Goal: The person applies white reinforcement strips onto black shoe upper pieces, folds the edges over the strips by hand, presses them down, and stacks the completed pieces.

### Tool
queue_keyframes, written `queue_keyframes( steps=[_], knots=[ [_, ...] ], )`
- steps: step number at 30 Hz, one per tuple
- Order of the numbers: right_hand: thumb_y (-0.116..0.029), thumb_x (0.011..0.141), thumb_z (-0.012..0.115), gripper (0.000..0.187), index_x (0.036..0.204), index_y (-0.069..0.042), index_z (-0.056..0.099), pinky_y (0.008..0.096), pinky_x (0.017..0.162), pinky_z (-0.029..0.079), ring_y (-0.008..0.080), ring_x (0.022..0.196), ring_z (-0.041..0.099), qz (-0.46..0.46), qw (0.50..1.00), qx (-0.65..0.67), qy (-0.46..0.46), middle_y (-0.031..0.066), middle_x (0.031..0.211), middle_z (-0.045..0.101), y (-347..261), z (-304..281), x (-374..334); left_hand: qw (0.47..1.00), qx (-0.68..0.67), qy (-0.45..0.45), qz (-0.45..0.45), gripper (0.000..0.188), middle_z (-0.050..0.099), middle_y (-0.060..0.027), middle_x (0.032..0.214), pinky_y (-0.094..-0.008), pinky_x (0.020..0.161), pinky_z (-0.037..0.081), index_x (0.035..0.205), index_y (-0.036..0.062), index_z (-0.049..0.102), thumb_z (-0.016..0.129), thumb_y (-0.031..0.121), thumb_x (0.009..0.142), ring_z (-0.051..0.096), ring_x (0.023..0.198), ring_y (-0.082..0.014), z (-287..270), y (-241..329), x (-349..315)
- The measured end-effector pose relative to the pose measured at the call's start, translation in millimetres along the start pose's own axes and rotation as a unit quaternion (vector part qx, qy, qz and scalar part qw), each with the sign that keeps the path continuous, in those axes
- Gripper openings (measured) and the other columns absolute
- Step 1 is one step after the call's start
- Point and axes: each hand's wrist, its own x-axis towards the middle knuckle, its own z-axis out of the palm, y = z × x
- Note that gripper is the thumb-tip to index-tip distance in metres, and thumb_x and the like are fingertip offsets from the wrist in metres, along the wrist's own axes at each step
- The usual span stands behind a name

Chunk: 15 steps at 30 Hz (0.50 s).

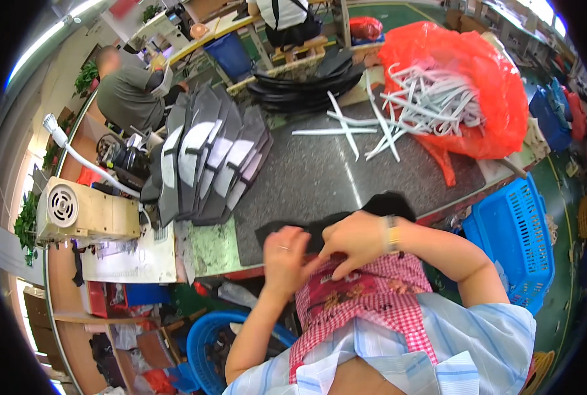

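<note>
A dark, curved, soft-looking black piece (399, 203) lies at the table's near edge, partly hidden under my hands. My left hand (284, 260), wearing a ring, has its fingers bent over the left part of that piece. Close beside it, my right hand (358, 239) bends its fingers down at the piece's near edge, its fingertips almost meeting the left hand. A watch with a light band (392, 234) circles my right wrist. What the fingertips pinch is partly hidden.
Stacked grey pieces with white patches (204, 155) fan out left, near a sewing machine (89, 209). Curved black pieces (300, 89) lie at the back. White strips (432, 99) spill from a red plastic bag (504, 125). Blue baskets (514, 230) flank me. Two people sit beyond.
</note>
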Motion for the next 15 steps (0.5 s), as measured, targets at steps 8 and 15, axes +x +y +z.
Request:
queue_keyframes(
  steps=[8, 15],
  knots=[
    [-0.023, 0.085, 0.067, 0.027, 0.103, -0.003, 0.070, 0.0373, 0.073, 0.053, 0.0259, 0.079, 0.067, 0.247, 0.882, 0.074, 0.394, 0.0142, 0.086, 0.069, 187, -28, -52, 0.985, -0.123, -0.082, 0.088, 0.018, 0.063, -0.0097, 0.082, -0.0396, 0.064, 0.050, 0.083, 0.0049, 0.064, 0.077, 0.014, 0.075, 0.062, 0.076, -0.0288, 4, 11, 64],
    [-0.023, 0.078, 0.074, 0.029, 0.104, -0.010, 0.068, 0.0437, 0.079, 0.053, 0.0337, 0.092, 0.065, 0.271, 0.882, -0.036, 0.384, 0.0125, 0.096, 0.063, 222, -5, 19, 0.965, 0.068, 0.216, 0.135, 0.016, 0.065, -0.0097, 0.082, -0.0404, 0.067, 0.049, 0.089, 0.0065, 0.070, 0.074, 0.015, 0.076, 0.063, 0.078, -0.0301, 2, -66, 287]
  ],
)
